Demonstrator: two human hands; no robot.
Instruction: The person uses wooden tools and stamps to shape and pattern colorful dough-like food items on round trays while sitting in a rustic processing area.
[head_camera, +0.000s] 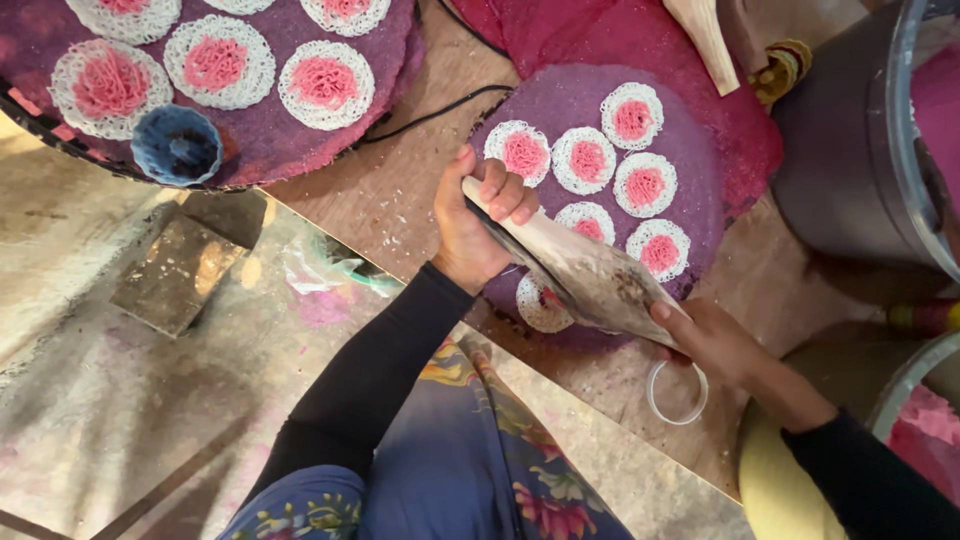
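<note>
My left hand grips the upper end of a flat, stained beige paddle. My right hand holds its wide lower end. The paddle lies slanted over the near edge of a round purple mat. Several white lacy discs with pink centres sit on the mat. One disc is partly hidden under the paddle. A white ring lies on the wooden board just below my right hand.
A larger purple tray at upper left carries more discs and a blue cone. A black cable runs between the mats. A big grey pot stands at right, with pink cloth behind.
</note>
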